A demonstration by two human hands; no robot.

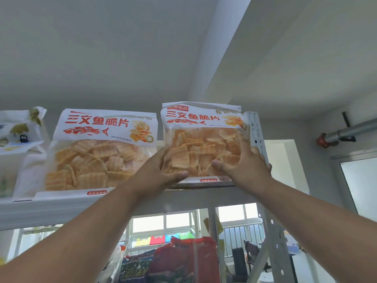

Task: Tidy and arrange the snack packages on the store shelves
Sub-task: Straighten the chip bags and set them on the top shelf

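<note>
Both forearms are bare to the frame edge, left grip [161,170] and right grip [242,162] ungloved

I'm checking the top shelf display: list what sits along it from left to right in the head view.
White bag with a bird print → crisp bag standing alone → crisp bag held by left hand and right hand → shelf post.

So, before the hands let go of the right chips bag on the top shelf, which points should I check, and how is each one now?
1. Both hands on the right chips bag: left hand and right hand hold its lower sides: ok.
2. Bag upright, label facing out: ok.
3. Bag bottom sitting on the top shelf: ok, seemingly.
4. Clear of the shelf post: cannot tell, edges look close.
5. Lined up with the left chips bag: not ok, it looks higher and further back.
</note>
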